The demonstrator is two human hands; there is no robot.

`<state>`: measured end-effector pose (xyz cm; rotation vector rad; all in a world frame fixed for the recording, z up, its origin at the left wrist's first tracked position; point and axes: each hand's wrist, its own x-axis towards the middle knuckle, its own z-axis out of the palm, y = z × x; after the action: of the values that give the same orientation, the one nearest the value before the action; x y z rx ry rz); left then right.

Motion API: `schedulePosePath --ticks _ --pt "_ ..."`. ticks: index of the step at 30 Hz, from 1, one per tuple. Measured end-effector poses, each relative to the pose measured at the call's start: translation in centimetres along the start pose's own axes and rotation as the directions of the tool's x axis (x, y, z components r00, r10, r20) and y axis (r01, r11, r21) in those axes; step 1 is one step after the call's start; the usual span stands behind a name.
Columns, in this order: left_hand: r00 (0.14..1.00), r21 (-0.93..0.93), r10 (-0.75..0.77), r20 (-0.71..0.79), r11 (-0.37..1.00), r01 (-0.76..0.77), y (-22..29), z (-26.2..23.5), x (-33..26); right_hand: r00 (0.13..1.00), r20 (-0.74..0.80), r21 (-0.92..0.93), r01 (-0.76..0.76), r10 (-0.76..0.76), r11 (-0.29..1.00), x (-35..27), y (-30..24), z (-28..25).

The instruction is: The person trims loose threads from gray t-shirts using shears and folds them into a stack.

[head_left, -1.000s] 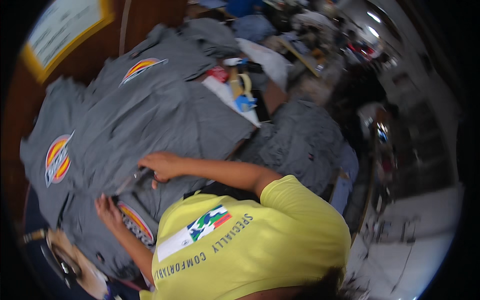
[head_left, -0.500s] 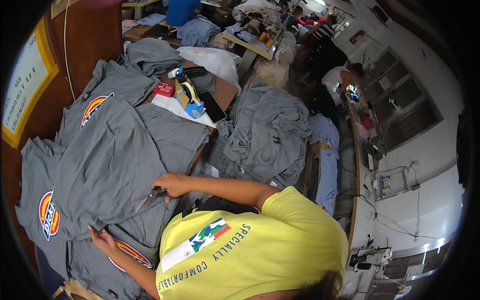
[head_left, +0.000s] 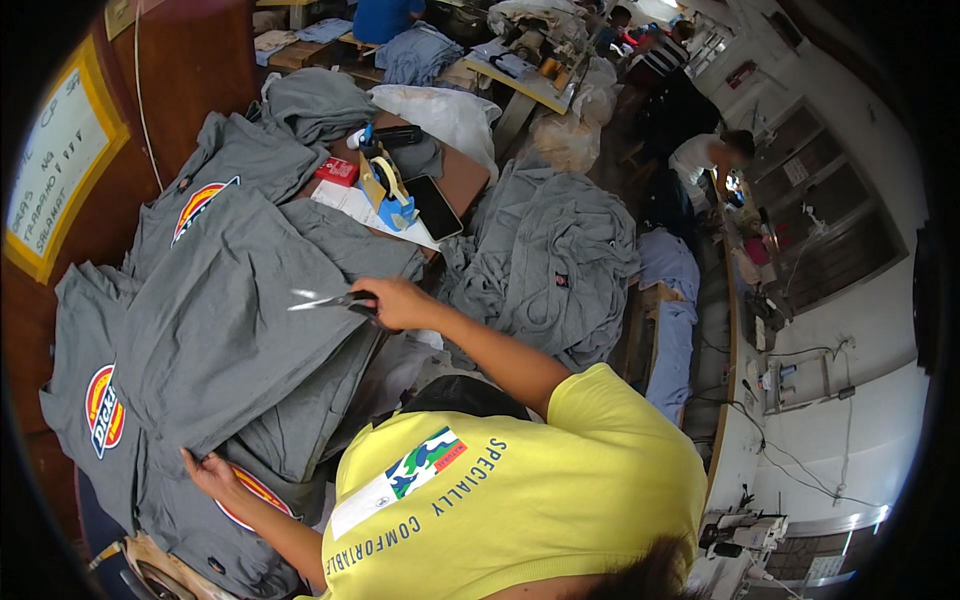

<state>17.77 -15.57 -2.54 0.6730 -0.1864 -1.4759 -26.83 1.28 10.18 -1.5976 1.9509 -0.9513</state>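
Black-handled scissors [head_left: 322, 300] are gripped in my right hand [head_left: 398, 303], their silver blades parted and pointing left above the grey cloth. At the near hem of a grey T-shirt [head_left: 225, 330], my left hand [head_left: 214, 474] has its fingers closed on the edge, partly hidden by the fabric. This shirt lies spread over several other grey shirts. Round red-and-yellow printed emblems show on a shirt [head_left: 104, 410] at the left and on one beneath my left wrist.
Beyond the shirts, a brown board [head_left: 455, 183] carries a tape dispenser [head_left: 390, 200], a dark phone [head_left: 434, 207] and a red box [head_left: 337, 171]. A heap of grey garments [head_left: 545, 260] lies to the right. Other people sit farther back; a wooden panel [head_left: 190, 60] stands at left.
My right hand has lifted the scissors up and away from the shirt's near right edge, and the blades have swung to point left. My left hand stays at the hem.
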Motion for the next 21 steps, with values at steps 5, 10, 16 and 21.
schedulePosePath --ticks 5,10,16,21 --pt "1.000 0.059 0.016 0.019 0.998 -0.018 -0.8 0.1 -0.8 0.985 -0.047 -0.046 -0.166 0.164 0.985 -2.2 1.8 -2.9" --pt "0.996 0.180 0.049 0.075 0.982 -0.062 0.6 0.5 2.7 0.978 -0.191 0.031 -0.080 0.085 0.996 -2.9 4.5 -3.7" --pt "0.876 0.314 0.217 0.431 0.874 -0.371 6.2 15.5 4.0 0.907 -0.417 0.106 -0.015 0.058 0.994 -0.6 1.9 -7.8" --pt "0.860 0.383 0.240 0.451 0.818 -0.429 5.7 18.6 1.6 0.936 -0.352 0.172 0.033 0.030 0.984 -2.2 3.0 -8.2"
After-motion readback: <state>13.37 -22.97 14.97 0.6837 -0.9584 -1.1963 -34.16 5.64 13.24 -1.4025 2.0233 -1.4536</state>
